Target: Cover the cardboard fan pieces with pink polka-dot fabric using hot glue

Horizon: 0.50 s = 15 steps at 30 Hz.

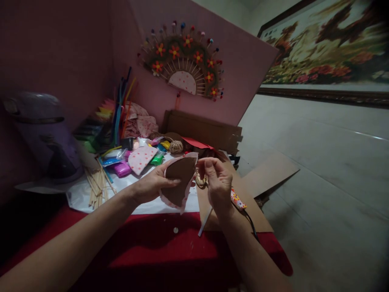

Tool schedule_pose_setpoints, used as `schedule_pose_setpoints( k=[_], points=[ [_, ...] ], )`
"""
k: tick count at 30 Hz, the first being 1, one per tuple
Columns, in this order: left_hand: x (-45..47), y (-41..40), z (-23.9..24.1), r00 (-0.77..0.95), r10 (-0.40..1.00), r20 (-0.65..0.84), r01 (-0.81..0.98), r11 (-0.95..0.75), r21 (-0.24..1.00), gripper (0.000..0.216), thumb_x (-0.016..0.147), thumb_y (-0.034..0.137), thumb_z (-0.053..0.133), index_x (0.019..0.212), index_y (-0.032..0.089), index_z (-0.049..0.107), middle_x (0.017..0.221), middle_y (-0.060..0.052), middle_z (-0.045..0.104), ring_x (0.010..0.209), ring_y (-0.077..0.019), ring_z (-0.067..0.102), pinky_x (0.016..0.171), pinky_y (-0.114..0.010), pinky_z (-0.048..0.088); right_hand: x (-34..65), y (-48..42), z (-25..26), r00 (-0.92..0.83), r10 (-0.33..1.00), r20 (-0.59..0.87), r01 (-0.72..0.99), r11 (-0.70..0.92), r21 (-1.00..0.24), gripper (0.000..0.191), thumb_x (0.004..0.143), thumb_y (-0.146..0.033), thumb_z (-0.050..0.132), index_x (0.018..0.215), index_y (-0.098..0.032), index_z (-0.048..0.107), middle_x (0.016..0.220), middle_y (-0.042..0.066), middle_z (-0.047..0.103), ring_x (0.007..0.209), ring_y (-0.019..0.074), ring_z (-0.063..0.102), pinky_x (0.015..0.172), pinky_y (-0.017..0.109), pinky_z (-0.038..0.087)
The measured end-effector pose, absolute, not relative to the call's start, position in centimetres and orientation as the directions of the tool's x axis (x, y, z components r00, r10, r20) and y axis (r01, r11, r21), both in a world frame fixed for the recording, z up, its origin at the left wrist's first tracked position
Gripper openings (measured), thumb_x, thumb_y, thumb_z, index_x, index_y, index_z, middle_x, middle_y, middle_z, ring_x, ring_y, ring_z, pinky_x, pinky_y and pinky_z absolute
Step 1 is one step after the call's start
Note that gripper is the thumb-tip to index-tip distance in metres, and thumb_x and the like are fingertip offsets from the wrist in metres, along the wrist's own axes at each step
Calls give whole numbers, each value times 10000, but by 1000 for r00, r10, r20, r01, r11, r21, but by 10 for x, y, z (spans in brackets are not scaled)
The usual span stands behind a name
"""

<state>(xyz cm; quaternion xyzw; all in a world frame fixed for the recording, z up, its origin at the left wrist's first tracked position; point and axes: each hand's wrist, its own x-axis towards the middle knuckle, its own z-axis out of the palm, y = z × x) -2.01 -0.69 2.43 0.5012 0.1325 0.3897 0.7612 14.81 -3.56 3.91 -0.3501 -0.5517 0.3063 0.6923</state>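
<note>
A half-round piece of brown cardboard (180, 178), edged with folded-over pink fabric (186, 198), is held up in front of me. My left hand (159, 180) grips it from the left, thumb lying across the cardboard face. By its upper right corner, my right hand (217, 178) is closed in a pinch; what its fingertips hold, if anything, is too small to make out. Partly hidden behind my right wrist lies a tool with a flower-patterned handle (238, 199) and a black cord (251, 222). A whitish translucent stick (205, 222) shows left of that wrist.
A dotted half-round piece (142, 159), clay packets (122, 168), a twine ball (176, 147) and wooden sticks (96, 188) lie on the left and back. A cardboard sheet (258, 221) covers the table's right side. A flowered fan (182, 83) hangs on the pink board (237, 61).
</note>
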Motion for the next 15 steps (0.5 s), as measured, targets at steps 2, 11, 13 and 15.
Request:
schedule_pose_setpoints(
  k=[2, 11, 13, 15],
  points=[
    [-21, -8, 26, 661, 726, 189, -484, 220, 847, 601, 689, 82, 688, 1245, 231, 515, 987, -89, 703, 853, -244, 674, 763, -370, 529, 148, -38, 36, 227, 818, 529, -37, 550, -834, 273, 870, -428, 509, 842, -185, 630, 734, 19, 590, 529, 95, 450, 467, 230, 351],
    [-22, -7, 28, 663, 719, 207, -499, 218, 839, 545, 700, 83, 690, 1210, 219, 556, 948, -73, 719, 775, -199, 683, 739, -301, 531, 142, -34, 26, 85, 933, 350, -159, 359, -920, 200, 789, -372, 608, 741, -179, 625, 629, -14, 565, 541, 99, 492, 516, 217, 413],
    [-23, -7, 27, 667, 713, 217, -520, 236, 821, 601, 686, 60, 691, 1237, 248, 539, 1007, -55, 710, 824, -199, 679, 757, -296, 530, 140, -35, 28, -15, 957, 289, -243, 276, -930, 262, 792, -408, 590, 675, -175, 614, 583, -8, 558, 512, 111, 498, 499, 232, 420],
    [-23, -7, 26, 676, 701, 226, -533, 255, 807, 614, 684, 40, 682, 1239, 261, 538, 1048, -43, 700, 863, -198, 673, 769, -290, 529, 138, -36, 28, -90, 969, 231, -287, 197, -938, 318, 797, -463, 565, 669, -177, 619, 567, 6, 578, 497, 130, 520, 467, 242, 414]
  ],
)
